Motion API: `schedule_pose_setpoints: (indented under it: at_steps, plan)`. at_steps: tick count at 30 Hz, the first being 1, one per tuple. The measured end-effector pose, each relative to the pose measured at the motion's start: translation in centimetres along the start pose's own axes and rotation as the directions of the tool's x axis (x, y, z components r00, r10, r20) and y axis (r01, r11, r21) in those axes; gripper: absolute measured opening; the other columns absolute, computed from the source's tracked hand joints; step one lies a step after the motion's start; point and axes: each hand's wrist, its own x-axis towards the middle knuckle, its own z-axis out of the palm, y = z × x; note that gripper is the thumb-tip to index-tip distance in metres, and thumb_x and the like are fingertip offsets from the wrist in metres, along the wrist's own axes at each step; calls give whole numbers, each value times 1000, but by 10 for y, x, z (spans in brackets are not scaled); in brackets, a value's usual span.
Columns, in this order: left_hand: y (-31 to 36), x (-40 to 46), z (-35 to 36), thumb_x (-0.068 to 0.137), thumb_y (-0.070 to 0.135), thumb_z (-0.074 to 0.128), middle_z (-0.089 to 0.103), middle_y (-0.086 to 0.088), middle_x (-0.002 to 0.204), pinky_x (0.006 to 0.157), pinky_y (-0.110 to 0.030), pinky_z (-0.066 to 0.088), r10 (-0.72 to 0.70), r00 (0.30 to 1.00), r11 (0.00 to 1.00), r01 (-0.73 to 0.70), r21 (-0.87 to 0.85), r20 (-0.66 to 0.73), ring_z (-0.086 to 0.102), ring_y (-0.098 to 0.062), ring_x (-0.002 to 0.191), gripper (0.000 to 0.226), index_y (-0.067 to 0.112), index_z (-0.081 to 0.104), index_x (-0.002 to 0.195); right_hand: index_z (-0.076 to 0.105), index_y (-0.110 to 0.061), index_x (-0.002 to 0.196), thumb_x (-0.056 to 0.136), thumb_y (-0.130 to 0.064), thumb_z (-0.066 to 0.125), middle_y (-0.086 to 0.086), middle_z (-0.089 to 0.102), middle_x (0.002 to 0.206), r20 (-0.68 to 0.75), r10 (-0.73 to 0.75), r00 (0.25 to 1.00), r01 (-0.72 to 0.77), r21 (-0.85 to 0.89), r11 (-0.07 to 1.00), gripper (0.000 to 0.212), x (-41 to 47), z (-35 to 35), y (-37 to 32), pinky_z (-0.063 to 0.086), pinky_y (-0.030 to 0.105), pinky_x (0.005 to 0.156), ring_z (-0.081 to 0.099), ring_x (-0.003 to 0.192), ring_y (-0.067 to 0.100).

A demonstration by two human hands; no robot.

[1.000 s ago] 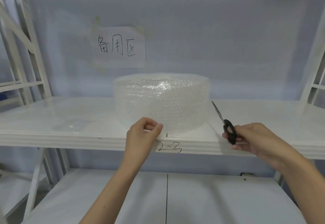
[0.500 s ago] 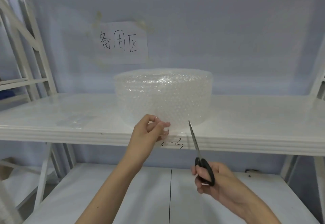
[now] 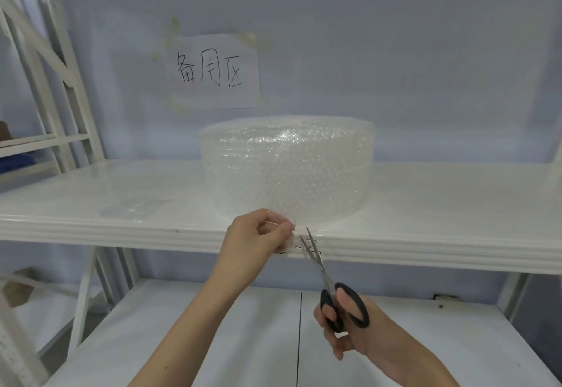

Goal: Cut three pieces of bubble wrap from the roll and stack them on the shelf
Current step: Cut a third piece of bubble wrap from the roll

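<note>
A wide roll of clear bubble wrap (image 3: 289, 171) stands on the white shelf (image 3: 425, 204). My left hand (image 3: 258, 234) pinches the roll's loose end at the shelf's front edge and holds it out. My right hand (image 3: 343, 326) grips black-handled scissors (image 3: 331, 286) below the shelf, blades slightly apart and pointing up, their tips at the loose end just right of my left fingers. A flat clear piece of bubble wrap (image 3: 130, 207) lies on the shelf to the left of the roll.
A paper sign (image 3: 213, 72) with handwritten characters is taped to the back wall above the roll. A lower white shelf (image 3: 213, 341) lies under my arms. White rack uprights (image 3: 60, 82) stand at the left, another at the far right.
My right hand brought the scissors from the shelf's right side down and left, then raised the blades to the loose end. My left hand kept its pinch and drew the end slightly out.
</note>
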Motion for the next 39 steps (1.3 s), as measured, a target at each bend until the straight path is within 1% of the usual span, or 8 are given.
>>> schedule_pose_setpoints:
  at_steps: [6,10,13,20,24,27,34,39]
  plan:
    - [2,0,-1,86,10,68,76,-15,77,67,-24,59,-61,996,993,66,-93,58,65,-11,60,7,4,70,84,51,-12,68,62,-67,70,4,56,76,39,-78,996,78,-1,997,58,12,6,-8,43,33,55,49,59,19]
    - [0,1,-2,86,11,68,75,-17,76,67,-25,59,-82,995,991,88,-103,61,65,-10,59,9,2,70,85,52,-13,69,71,-62,64,5,56,77,61,-85,995,87,-22,996,50,18,9,-12,45,33,56,48,61,19]
    - [-1,1,-1,86,9,68,74,-9,67,65,-25,58,-80,995,990,85,-113,54,65,-11,59,8,2,69,83,50,-12,69,75,-55,59,4,54,77,46,-102,994,103,-14,995,44,23,10,-15,43,32,56,48,60,19]
    - [-4,4,-2,86,13,69,73,-23,76,72,-32,58,-64,997,994,67,-80,45,65,-16,64,10,3,70,84,48,-13,67,74,-51,61,3,52,73,-2,-148,989,148,-30,988,41,30,10,-13,41,30,55,46,55,18]
    - [-7,6,-1,86,10,69,70,-19,71,67,-25,57,-57,996,993,63,-97,64,63,-11,59,12,-2,68,88,49,-14,62,71,-49,66,2,54,71,-14,-153,988,153,-20,988,39,30,9,-8,40,27,52,47,52,18]
    - [-7,6,-1,87,9,69,70,-21,75,62,-19,56,-53,995,992,62,-109,79,63,-9,57,13,-4,68,89,50,-16,59,64,-57,74,1,53,69,-8,-158,987,157,-21,987,48,32,8,-7,40,26,51,46,51,19]
    - [-7,4,-3,87,10,68,76,-21,85,66,-21,56,-47,988,989,66,-132,147,68,-12,67,6,6,69,83,48,-12,68,65,-63,72,5,51,74,73,-185,980,184,11,983,56,33,7,-15,41,32,55,47,58,21]
    - [-5,5,-4,86,9,69,73,-19,75,68,-23,57,-43,989,987,63,-145,138,65,-13,63,5,5,68,83,49,-14,63,60,-65,74,4,51,73,18,-190,982,191,-54,980,57,37,10,-19,40,29,54,46,54,19]
